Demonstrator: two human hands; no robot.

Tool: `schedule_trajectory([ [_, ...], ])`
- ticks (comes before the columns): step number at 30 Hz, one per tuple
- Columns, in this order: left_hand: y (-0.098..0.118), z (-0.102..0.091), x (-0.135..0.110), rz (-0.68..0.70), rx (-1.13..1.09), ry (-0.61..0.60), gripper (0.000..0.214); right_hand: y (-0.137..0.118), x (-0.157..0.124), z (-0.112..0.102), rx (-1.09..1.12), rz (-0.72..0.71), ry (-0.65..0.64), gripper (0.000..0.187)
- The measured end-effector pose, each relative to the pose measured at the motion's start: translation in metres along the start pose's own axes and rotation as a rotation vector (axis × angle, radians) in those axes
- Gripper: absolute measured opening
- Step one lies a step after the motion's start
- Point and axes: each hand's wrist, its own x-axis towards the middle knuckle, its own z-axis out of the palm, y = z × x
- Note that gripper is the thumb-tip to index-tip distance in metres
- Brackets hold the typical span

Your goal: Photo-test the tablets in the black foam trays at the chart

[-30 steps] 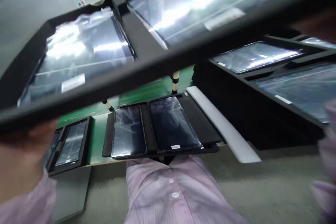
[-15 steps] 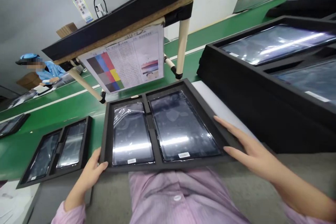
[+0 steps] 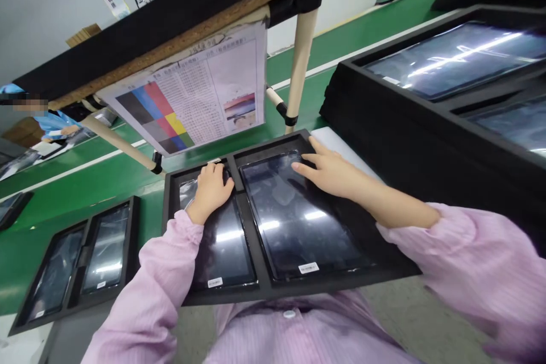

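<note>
A black foam tray lies in front of me with two dark glass panels in it, each in clear film. My left hand rests with curled fingers on the far end of the left panel. My right hand lies flat with fingers spread on the far end of the right panel. Both panels carry a small white label near the front edge.
A stack of black trays with more panels stands at the right. Another tray with two panels lies at the left on the green belt. A colour chart sheet hangs from a shelf on pipe legs ahead. A person works far left.
A tray that I held up close a second ago is gone from view. My hands left the front corners of the tray and moved onto the far ends of the two panels.
</note>
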Motion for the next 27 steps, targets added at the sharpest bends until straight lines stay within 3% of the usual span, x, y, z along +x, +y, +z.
schedule_trajectory([
  [5,-0.013,0.003,0.009,-0.074,0.016,-0.003,0.023,0.011,-0.007,0.006,0.117,0.056,0.110,0.057],
  [8,-0.015,0.001,0.010,-0.097,0.030,-0.006,0.024,0.010,-0.009,0.005,0.131,0.104,0.097,0.056],
  [15,-0.008,0.006,0.009,-0.090,0.027,0.004,0.026,0.014,-0.004,0.005,0.220,0.053,0.082,0.048],
  [27,-0.017,0.001,0.002,0.140,-0.109,-0.016,0.023,0.013,-0.010,0.006,0.241,0.068,0.136,0.044],
])
